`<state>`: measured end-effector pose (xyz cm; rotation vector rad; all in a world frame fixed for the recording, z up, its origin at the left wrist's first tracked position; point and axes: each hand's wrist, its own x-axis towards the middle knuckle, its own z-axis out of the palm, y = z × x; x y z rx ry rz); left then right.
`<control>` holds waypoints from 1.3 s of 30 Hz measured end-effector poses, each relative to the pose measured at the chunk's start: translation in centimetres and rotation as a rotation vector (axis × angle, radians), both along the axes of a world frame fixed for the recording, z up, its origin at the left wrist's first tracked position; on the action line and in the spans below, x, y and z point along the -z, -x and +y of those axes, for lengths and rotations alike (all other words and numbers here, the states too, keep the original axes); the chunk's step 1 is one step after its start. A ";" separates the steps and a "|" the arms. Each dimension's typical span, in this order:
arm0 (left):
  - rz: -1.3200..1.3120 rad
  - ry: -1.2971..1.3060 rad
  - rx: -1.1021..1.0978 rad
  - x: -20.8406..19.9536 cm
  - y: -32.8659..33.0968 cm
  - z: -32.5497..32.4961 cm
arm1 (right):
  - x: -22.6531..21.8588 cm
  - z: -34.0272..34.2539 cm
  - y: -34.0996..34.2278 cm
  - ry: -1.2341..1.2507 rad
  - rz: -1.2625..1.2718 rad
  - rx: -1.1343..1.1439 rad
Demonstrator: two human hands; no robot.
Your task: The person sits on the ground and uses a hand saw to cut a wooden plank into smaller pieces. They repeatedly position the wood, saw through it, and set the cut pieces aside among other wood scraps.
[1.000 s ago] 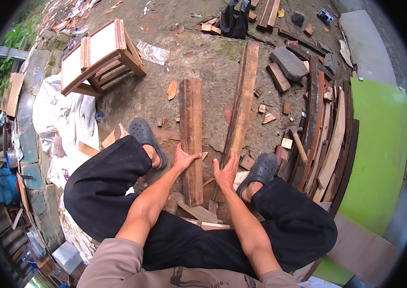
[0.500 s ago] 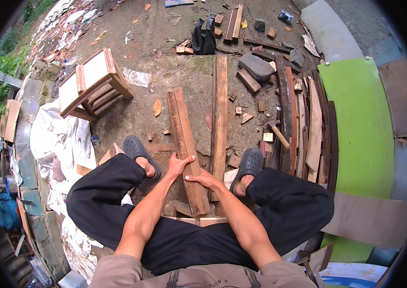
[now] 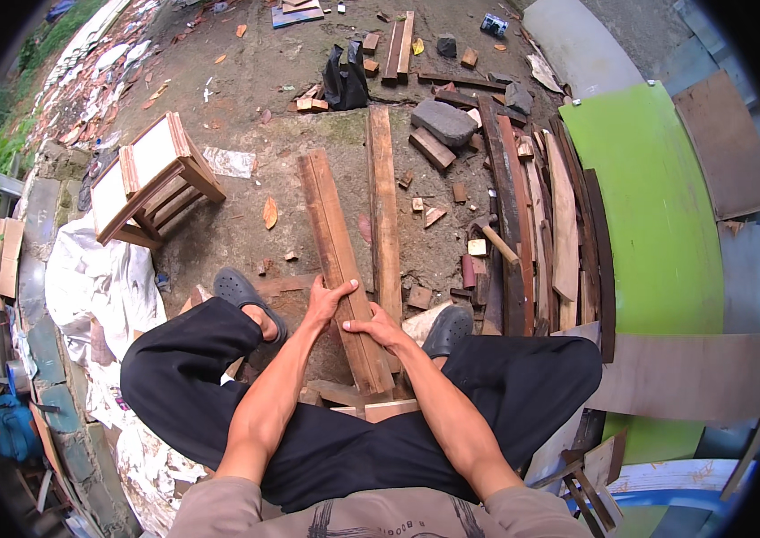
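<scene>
Between my knees I hold a long brown wooden plank (image 3: 337, 242) that has a seam running along its length; I cannot tell whether it is one piece or two laid together. Its far end tilts slightly left, and its near end reaches my lap. My left hand (image 3: 328, 302) grips the left edge with the thumb over the top. Slightly nearer me, my right hand (image 3: 378, 327) wraps the right edge, its thumb also on the upper face. A second long plank (image 3: 383, 197) lies on the ground just right of the held one.
At the left stands a small wooden stool (image 3: 160, 175) beside a white sheet (image 3: 97, 278). A hammer (image 3: 499, 242) lies by stacked timber strips (image 3: 564, 224) on the right. Farther off are a grey stone block (image 3: 443, 122) and a black bag (image 3: 345, 79). A green panel (image 3: 658, 206) lies far right.
My view has shifted, so the surroundings sit farther left in the picture. Both hands keep their grip on the plank, whose far end has swung a little relative to the ground.
</scene>
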<state>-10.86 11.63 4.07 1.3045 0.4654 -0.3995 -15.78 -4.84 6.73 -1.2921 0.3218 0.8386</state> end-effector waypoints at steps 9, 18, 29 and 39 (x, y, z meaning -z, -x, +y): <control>-0.063 -0.011 0.035 -1.8 -1.5 -2.5 | -0.1 -2.0 -1.0 -0.049 -0.031 0.061; -0.143 0.028 0.059 -3.5 -2.4 -2.7 | -1.0 -2.5 -0.8 0.037 -0.181 0.092; 0.061 0.459 -0.042 -6.9 -5.9 -2.4 | -5.3 -5.6 0.5 0.212 -0.321 0.023; -0.026 0.624 -0.107 -4.9 -5.7 -3.6 | -10.2 -9.6 0.1 0.289 -0.224 -0.282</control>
